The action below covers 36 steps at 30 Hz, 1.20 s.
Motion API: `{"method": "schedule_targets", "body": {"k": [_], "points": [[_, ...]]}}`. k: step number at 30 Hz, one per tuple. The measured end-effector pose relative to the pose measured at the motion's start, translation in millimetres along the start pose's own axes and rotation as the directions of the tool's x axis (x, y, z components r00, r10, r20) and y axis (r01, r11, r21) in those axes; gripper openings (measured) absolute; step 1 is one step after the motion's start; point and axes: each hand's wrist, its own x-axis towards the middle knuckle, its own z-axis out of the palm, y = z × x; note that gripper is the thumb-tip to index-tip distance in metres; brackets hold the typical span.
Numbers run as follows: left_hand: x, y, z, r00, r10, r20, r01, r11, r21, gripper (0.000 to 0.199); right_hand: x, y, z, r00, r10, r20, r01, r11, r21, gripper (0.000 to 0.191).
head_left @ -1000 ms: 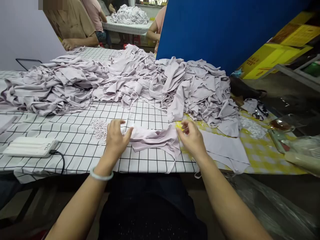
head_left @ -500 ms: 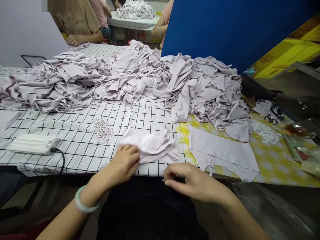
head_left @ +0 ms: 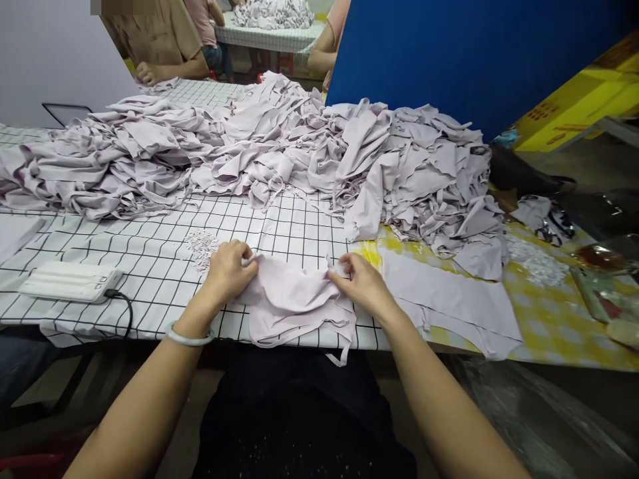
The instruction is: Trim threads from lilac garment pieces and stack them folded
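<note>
A pale pink garment lies near the table's front edge, one thin strap hanging over it. My left hand, below which a pale green bangle circles the wrist, pinches the garment's upper left corner. My right hand pinches its upper right corner between thumb and fingers. Just behind my left hand is a heap of tiny fabric scraps. Flat pale pieces lie on the yellow checked cloth to the right of my right hand.
Large piles of pale garments span the back of the table. A white power bank with a black cable lies at left. Scissors and white scraps are at right. A blue panel stands behind; people sit beyond.
Both hands have moved up to the garment's upper corners. My right hand, which was empty below it, now grips it. The garment is spread lower, with its strap over the edge.
</note>
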Motion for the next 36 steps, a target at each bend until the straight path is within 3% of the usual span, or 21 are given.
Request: {"method": "schedule_targets", "body": {"k": [3,5,7,8,9,12,15,17,22,24,25,27,29,31,32,34,36], "points": [[-7,10,-2.1,0.948,-0.011,-0.318,-0.008,0.998,-0.056,0.001,7,8,0,0.998,0.027,0.059,-0.024,0.999,-0.039,0.01],[-29,19,0.0,0.917,0.1,-0.385,-0.126,0.991,-0.044,0.005,8,17,-6,0.995,0.061,-0.079,-0.065,0.996,-0.054,0.005],[-60,26,5.8,0.916,0.282,-0.285,-0.309,0.95,-0.053,0.008,2,23,-14,0.969,-0.009,-0.246,-0.019,0.994,-0.111,0.014],[-76,28,9.9,0.912,0.354,-0.209,-0.375,0.924,-0.072,0.011,-4,25,-17,0.96,-0.087,-0.266,0.047,0.987,-0.153,0.018],[-90,29,14.4,0.902,0.408,-0.139,-0.422,0.902,-0.092,0.016,-10,26,-19,0.956,-0.181,-0.233,0.136,0.972,-0.194,0.02],[-115,29,26.5,0.872,0.489,0.007,-0.485,0.867,-0.114,0.023,-30,23,-17,0.908,-0.418,0.02,0.404,0.862,-0.306,0.013],[-115,24,28.8,0.831,0.545,0.111,-0.532,0.837,-0.128,0.004,-36,21,-10,0.869,-0.478,0.127,0.478,0.745,-0.466,0.014],[-109,19,21.7,0.803,0.571,0.17,-0.552,0.82,-0.15,0.011,-33,23,-10,0.868,-0.48,0.13,0.47,0.707,-0.528,0.02],[-103,1,-16.7,0.775,0.541,0.327,-0.491,0.841,-0.226,0.013,-36,38,-29,0.879,-0.466,0.098,0.449,0.741,-0.5,0.018],[-99,-3,-27.6,0.796,0.497,0.344,-0.435,0.867,-0.244,0.014,-42,45,-38,0.884,-0.45,0.124,0.457,0.782,-0.423,0.019],[-94,-4,-29.4,0.83,0.463,0.311,-0.403,0.884,-0.238,0.016,-44,47,-41,0.895,-0.434,0.107,0.439,0.812,-0.384,0.019],[-83,-3,-25.4,0.922,0.352,0.163,-0.323,0.929,-0.182,0.018,-46,49,-47,0.928,-0.373,-0.017,0.344,0.871,-0.349,0.017],[-71,-1,-13.5,0.98,0.197,0.002,-0.197,0.978,-0.067,0.019,-43,45,-48,0.935,-0.299,-0.193,0.219,0.911,-0.35,0.013],[-66,3,1.0,0.99,0.083,-0.112,-0.077,0.996,0.053,0.033,-36,39,-45,0.929,-0.235,-0.286,0.123,0.925,-0.36,0.008],[-67,5,7.6,0.988,0.07,-0.138,-0.058,0.994,0.093,0.045,-33,35,-42,0.94,-0.201,-0.276,0.09,0.926,-0.368,0.006],[-75,9,17.7,0.985,0.119,-0.125,-0.104,0.987,0.12,0.063,-26,32,-36,0.982,-0.101,-0.158,0.036,0.928,-0.371,0.012],[-88,11,22.6,0.982,0.174,-0.077,-0.165,0.981,0.103,0.064,-24,35,-34,0.997,0.018,-0.074,-0.041,0.942,-0.334,0.014]]}}
